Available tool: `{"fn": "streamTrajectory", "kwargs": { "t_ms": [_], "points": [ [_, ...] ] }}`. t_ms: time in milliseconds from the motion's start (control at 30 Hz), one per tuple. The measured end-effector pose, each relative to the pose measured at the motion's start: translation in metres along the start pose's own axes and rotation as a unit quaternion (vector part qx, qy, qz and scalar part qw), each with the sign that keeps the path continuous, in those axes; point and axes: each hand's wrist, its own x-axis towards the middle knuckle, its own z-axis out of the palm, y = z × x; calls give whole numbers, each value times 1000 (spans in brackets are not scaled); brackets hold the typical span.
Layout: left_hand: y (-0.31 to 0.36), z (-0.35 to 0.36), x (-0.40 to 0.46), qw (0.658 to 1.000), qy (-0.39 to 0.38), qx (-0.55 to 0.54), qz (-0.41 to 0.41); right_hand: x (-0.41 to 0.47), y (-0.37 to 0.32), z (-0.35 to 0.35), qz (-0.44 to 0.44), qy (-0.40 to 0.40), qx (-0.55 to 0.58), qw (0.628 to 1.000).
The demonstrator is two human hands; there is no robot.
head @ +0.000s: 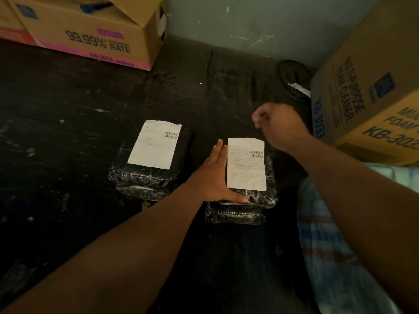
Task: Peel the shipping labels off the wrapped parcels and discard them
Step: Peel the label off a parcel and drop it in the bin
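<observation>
On the dark floor [68,132], near its middle, two stacks of black wrapped parcels lie side by side but apart. Left stack [147,177]: its top face carries a white shipping label [155,143], fully stuck down, with barcodes near the label's far right corner. Right stack [249,200]: its top parcel carries a second white label [246,164], slightly creased, also lying flat; a lower parcel [234,215] protrudes at the near edge. Left hand [214,177]: open and flat, fingers together, pressed against the left side of the right stack's top parcel, thumb along its near edge just below the label. Right hand [276,124]: raised above the far right corner of the right stack, fingers curled into a loose fist; motion blur prevents telling whether anything is pinched in it. Cardboard cartons stand at the far left [90,35] and along the right edge [353,87] of the floor. A dark round object [292,73], with a white scrap [299,88] on it, lies by the wall beside the right cartons.
</observation>
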Motion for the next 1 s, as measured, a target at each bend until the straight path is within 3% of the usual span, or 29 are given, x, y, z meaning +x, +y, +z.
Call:
{"fn": "streamTrajectory", "kwargs": {
  "t_ms": [133, 333, 567, 1000],
  "points": [
    [3, 0, -1, 1000, -5, 7, 3, 6, -7, -23, -29, -14, 0, 999],
    [0, 4, -1, 1000, 6, 19, 15, 8, -7, 28, -25, -107, -83, 990],
    [-1, 3, 0, 1000, 9, 7, 19, 14, -3, 45, -9, -98, -153, 983],
    [2, 0, 8, 1000, 26, 4, 11, -19, -19, -16, -101, -71, -90, 988]
  ]
}}
